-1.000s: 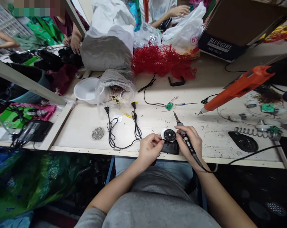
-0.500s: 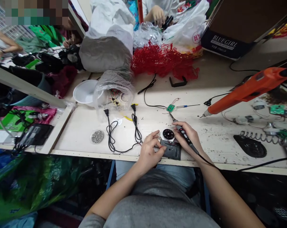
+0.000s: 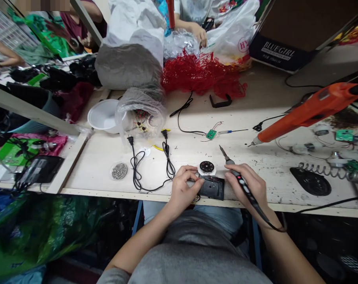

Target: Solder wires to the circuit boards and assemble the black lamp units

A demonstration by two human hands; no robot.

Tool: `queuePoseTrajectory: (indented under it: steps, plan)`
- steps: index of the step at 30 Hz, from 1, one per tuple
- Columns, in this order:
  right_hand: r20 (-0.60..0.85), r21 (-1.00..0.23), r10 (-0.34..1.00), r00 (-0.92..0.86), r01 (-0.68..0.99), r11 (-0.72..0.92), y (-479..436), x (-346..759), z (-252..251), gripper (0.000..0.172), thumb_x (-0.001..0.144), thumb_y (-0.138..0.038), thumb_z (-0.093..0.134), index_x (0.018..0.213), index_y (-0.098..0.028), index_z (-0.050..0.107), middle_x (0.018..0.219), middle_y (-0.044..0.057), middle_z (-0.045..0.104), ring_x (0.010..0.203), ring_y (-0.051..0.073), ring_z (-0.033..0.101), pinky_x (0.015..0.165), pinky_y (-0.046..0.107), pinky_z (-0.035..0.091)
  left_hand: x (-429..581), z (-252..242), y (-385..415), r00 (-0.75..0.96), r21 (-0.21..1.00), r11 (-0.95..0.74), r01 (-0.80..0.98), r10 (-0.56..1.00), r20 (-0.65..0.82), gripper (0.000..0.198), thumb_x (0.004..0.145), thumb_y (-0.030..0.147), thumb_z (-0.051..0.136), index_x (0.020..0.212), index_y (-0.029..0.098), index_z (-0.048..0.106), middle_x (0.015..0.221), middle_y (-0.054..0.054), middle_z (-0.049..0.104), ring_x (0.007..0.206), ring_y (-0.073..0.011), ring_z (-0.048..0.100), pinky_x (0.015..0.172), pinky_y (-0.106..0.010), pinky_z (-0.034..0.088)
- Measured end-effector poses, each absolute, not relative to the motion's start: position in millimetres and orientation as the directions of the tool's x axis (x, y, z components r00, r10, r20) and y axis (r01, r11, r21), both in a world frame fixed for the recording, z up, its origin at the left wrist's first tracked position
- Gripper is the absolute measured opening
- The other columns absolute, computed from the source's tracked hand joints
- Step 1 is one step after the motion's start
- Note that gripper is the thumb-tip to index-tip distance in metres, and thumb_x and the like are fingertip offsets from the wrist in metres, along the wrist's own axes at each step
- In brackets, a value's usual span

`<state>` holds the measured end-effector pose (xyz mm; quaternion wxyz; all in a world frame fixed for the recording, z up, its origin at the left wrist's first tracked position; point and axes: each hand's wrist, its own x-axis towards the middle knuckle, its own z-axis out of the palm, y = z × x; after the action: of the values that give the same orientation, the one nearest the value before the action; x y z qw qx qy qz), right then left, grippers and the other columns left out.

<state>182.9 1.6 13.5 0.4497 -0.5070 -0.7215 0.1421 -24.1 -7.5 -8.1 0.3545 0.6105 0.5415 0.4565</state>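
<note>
My right hand [image 3: 250, 185] is closed around a soldering iron [image 3: 240, 179], its metal tip pointing up and left over the bench. My left hand [image 3: 184, 187] is closed in a pinch at the left edge of a black plastic housing [image 3: 212, 187]; what the fingertips hold is hidden. Just behind the housing sits a round black dial on a white base [image 3: 207, 167]. A black cord with a plug [image 3: 141, 177] runs toward my left hand. Farther back lies a small green circuit board [image 3: 211, 134] with thin wires, beside a thin screwdriver [image 3: 233, 131].
An orange electric screwdriver [image 3: 303, 112] hangs tilted at right, near a metal spring [image 3: 323, 170] and a black oval cover [image 3: 310, 181]. At left are a dish of small screws [image 3: 119, 171], a white bowl [image 3: 103, 116] and a plastic-lined tub [image 3: 125, 118]. Another person's hand [image 3: 199, 34] shows across the bench.
My right hand has drawn the soldering iron right and toward me, away from the circuit board. My left hand stays by the housing. The co-worker's hand across the bench has lowered.
</note>
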Motion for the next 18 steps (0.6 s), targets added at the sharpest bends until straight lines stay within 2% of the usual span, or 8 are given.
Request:
queuePoseTrajectory:
  steps: [4, 7, 10, 18]
  plan:
    - [0.437, -0.788, 0.896, 0.073, 0.511, 0.343, -31.4, 191.1, 29.2, 0.014, 0.097, -0.023, 0.062, 0.107, -0.025, 0.071, 0.085, 0.001, 0.071, 0.068, 0.015, 0.066, 0.064, 0.028, 0.053, -20.1, -8.0, -6.7, -0.064, 0.922, -0.177, 0.344, 0.975, 0.211, 0.017, 0.084, 0.018, 0.069, 0.07, 0.021, 0.059, 0.099, -0.008, 0.073, 0.097, -0.0211, 0.072, 0.086, -0.037, 0.057]
    - [0.327, -0.846, 0.939, 0.107, 0.477, 0.24, -53.6, 194.1, 39.3, 0.019, 0.099, -0.03, 0.06, 0.111, -0.026, 0.074, 0.091, 0.002, 0.074, 0.074, 0.017, 0.069, 0.075, 0.032, 0.058, -16.0, -5.8, -6.4, -0.072, 0.912, -0.184, 0.366, 0.972, 0.224, 0.017, 0.084, 0.018, 0.069, 0.07, 0.021, 0.059, 0.101, -0.008, 0.073, 0.1, -0.021, 0.072, 0.086, -0.036, 0.057]
    - [0.306, -0.85, 0.947, 0.099, 0.476, 0.225, -64.7, 194.0, 46.8, 0.02, 0.099, -0.032, 0.059, 0.11, -0.026, 0.075, 0.095, 0.004, 0.076, 0.08, 0.019, 0.072, 0.084, 0.036, 0.06, -13.0, -2.2, -6.7, -0.049, 0.9, -0.194, 0.39, 0.972, 0.231, 0.018, 0.085, 0.017, 0.068, 0.07, 0.021, 0.059, 0.103, -0.008, 0.072, 0.103, -0.0213, 0.071, 0.085, -0.035, 0.057]
    - [0.293, -0.824, 0.956, -0.009, 0.505, 0.258, -59.5, 194.1, 49.0, 0.016, 0.096, -0.03, 0.063, 0.104, -0.031, 0.077, 0.091, 0.002, 0.078, 0.077, 0.021, 0.074, 0.082, 0.037, 0.063, -11.2, 1.5, -10.0, 0.003, 0.876, -0.212, 0.434, 0.972, 0.234, 0.017, 0.086, 0.015, 0.065, 0.072, 0.021, 0.057, 0.104, -0.009, 0.072, 0.103, -0.0214, 0.071, 0.084, -0.034, 0.058]
